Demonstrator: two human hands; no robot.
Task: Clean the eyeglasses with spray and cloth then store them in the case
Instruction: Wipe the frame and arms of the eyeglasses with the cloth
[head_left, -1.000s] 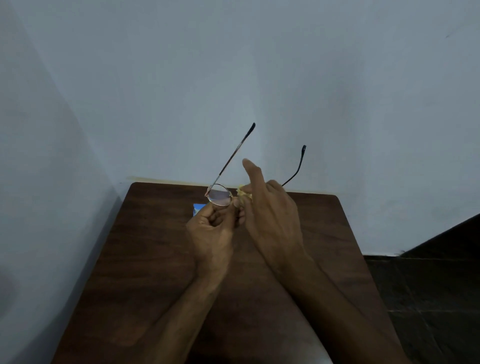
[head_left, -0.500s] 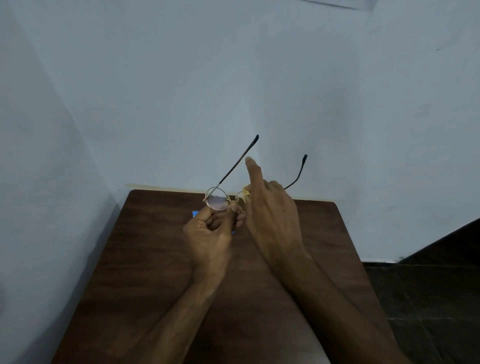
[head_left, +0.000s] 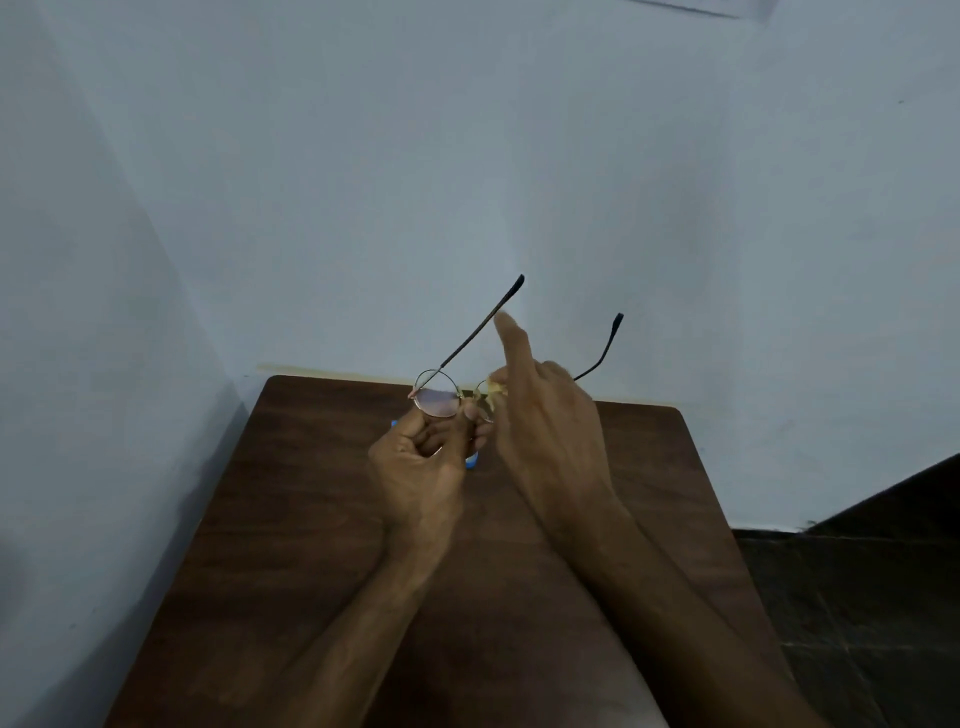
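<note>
Thin-rimmed round eyeglasses (head_left: 437, 401) are held above the table, their two dark temples pointing up and away toward the wall. My left hand (head_left: 422, 475) pinches the frame near the bridge, under the left lens. My right hand (head_left: 548, 421) presses a small yellow cloth (head_left: 493, 391) against the right lens, with the index finger stuck straight up. That lens is mostly hidden by the cloth and fingers. A blue object (head_left: 471, 461) peeks out on the table beneath my left hand; what it is cannot be told.
A dark brown wooden table (head_left: 291, 519) stands in a corner between pale walls at the left and back. Dark tiled floor (head_left: 841, 597) lies to the right of the table's edge.
The view has tilted down slightly, so hands and glasses sit lower in frame. Both hands keep their grips; my right hand has shifted a little on the right lens.
</note>
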